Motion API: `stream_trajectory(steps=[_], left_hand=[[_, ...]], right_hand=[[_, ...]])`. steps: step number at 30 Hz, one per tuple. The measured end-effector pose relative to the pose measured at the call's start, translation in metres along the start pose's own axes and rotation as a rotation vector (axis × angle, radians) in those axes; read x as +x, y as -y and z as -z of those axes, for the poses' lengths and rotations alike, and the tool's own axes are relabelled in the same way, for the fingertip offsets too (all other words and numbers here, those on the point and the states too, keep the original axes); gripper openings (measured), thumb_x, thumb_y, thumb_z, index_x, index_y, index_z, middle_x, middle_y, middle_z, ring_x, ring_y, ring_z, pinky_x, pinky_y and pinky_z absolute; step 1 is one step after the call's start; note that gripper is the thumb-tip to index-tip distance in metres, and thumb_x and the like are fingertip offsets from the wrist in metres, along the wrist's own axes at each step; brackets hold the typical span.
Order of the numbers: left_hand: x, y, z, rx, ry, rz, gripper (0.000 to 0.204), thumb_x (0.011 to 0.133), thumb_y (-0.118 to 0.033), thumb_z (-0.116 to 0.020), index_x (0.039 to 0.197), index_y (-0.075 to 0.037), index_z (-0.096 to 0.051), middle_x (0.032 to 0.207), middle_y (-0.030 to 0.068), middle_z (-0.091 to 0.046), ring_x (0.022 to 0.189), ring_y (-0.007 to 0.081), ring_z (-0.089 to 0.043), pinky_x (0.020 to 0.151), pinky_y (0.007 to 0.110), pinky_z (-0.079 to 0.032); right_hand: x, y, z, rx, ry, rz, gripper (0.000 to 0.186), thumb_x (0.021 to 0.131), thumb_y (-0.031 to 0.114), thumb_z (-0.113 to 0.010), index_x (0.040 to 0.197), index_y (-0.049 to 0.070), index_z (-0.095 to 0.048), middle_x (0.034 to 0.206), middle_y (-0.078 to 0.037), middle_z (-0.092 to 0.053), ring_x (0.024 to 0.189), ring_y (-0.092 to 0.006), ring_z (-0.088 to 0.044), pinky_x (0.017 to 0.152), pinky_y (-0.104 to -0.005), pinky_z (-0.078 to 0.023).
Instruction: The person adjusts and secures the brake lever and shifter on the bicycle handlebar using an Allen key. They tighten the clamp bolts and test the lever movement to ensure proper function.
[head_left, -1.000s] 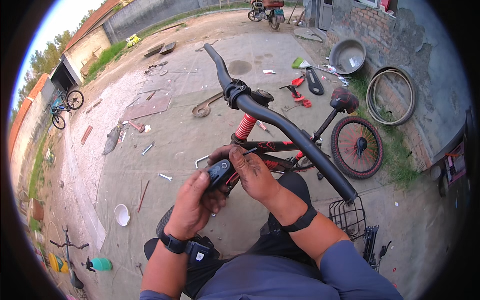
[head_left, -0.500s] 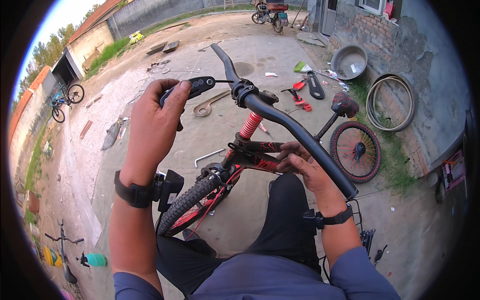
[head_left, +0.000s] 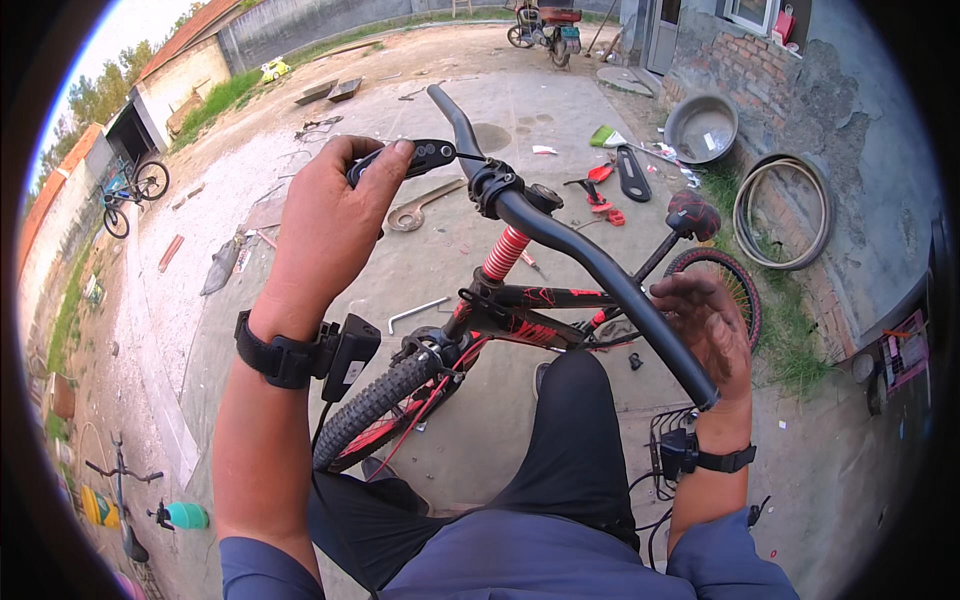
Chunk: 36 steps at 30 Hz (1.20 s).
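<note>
A black folding hex-key tool [head_left: 428, 156] is in my left hand [head_left: 338, 215], raised at the bike's stem, with a thin key reaching the handlebar clamp [head_left: 495, 185]. The black curved handlebar [head_left: 600, 265] runs diagonally towards me. My right hand [head_left: 715, 325] is open near the bar's right end, fingers curved and apart, partly behind it. Below stand the red-striped steerer [head_left: 505, 255], the black-and-red frame [head_left: 520, 330] and the front tire [head_left: 370, 410] between my legs.
Loose tools, an L-shaped wrench [head_left: 415, 310] and a long spanner [head_left: 420, 205] lie on the concrete [head_left: 250, 400]. At right are a metal basin [head_left: 700, 120], coiled tires [head_left: 780, 210] and a wall [head_left: 840, 170]. A scooter [head_left: 540, 35] stands behind; bicycles [head_left: 135, 190] are at left.
From being together on the tool, my hands have separated: the left rose with it to the clamp, while the right let go and moved right beside the handlebar's end.
</note>
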<state>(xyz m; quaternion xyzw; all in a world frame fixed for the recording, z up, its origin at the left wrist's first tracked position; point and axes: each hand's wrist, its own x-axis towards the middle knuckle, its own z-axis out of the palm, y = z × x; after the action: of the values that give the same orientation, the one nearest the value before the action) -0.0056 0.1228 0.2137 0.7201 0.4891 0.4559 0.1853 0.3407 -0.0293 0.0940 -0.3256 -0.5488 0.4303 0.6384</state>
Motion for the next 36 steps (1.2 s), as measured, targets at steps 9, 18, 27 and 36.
stream_trajectory(steps=[9,18,27,36], left_hand=[[0.004,0.002,-0.004,0.007,0.006,-0.021,0.052,0.100,-0.043,-0.071,0.110,0.008,-0.071,0.078,0.0126,-0.069,0.067,0.0158,-0.062,0.065,0.033,-0.051],[0.025,-0.010,0.011,0.127,0.092,-0.066,0.050,0.095,-0.041,-0.079,0.109,0.006,-0.072,0.081,0.0102,-0.070,0.075,0.0140,-0.065,0.067,0.031,-0.051],[0.035,-0.025,0.025,0.015,0.273,-0.103,0.050,0.092,-0.022,-0.083,0.131,0.000,-0.062,0.099,0.0067,-0.072,0.081,0.0105,-0.066,0.067,0.026,-0.052],[0.056,-0.022,0.037,0.283,0.357,-0.472,0.058,0.085,-0.002,-0.080,0.138,-0.003,-0.056,0.118,0.0114,-0.069,0.099,0.0223,-0.069,0.090,0.035,-0.056]], right_hand=[[-0.001,0.012,-0.019,-0.089,0.023,0.036,0.077,0.091,0.051,-0.078,0.140,-0.004,-0.056,0.133,-0.025,-0.066,0.114,-0.0329,-0.071,0.091,-0.0430,-0.060],[0.048,0.049,0.009,-0.259,0.254,-0.085,0.077,0.085,0.045,-0.087,0.137,-0.005,-0.062,0.123,-0.017,-0.072,0.110,-0.0259,-0.073,0.093,-0.0385,-0.057],[0.191,0.080,-0.023,-0.616,0.634,-0.118,0.069,0.093,0.040,-0.082,0.145,0.000,-0.059,0.126,-0.012,-0.070,0.110,-0.0163,-0.066,0.096,-0.0317,-0.054],[0.268,0.045,-0.106,-0.909,0.812,0.134,0.076,0.094,0.033,-0.082,0.154,0.000,-0.049,0.133,-0.017,-0.066,0.122,-0.0240,-0.062,0.109,-0.0394,-0.048]])
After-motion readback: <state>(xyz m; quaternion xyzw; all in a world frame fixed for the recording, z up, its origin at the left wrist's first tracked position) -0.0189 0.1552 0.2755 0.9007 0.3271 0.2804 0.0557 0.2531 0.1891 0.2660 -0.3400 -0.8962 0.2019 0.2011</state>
